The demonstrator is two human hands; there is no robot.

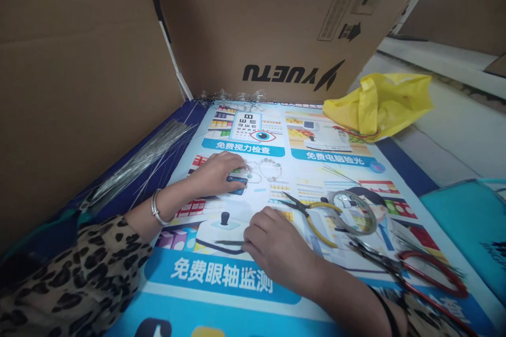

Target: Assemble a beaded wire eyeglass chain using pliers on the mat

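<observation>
My left hand (219, 174) rests on the printed sheet (221, 300), thumb and fingers curved round something small. A dark blue, box-like patch (239, 187) shows by the thumb; whether it is an object or print I cannot tell. Just right of the fingertips, a thin wire ring with pale beads (270, 169) lies flat. Nearer to me, my right hand (276, 250) is closed, its fingertips low over the sheet. What they pinch, if anything, is hidden. Beside it lie yellow-handled pliers (316, 209), jaws toward the left.
A clear tape roll (370, 216) and red-handled scissors (399, 266) lie at right. Thin wires (146, 152) lie in a bundle at left. Cardboard walls (256, 21) stand left and behind. A yellow bag (379, 105) and a teal pouch (470, 226) lie at the right edge.
</observation>
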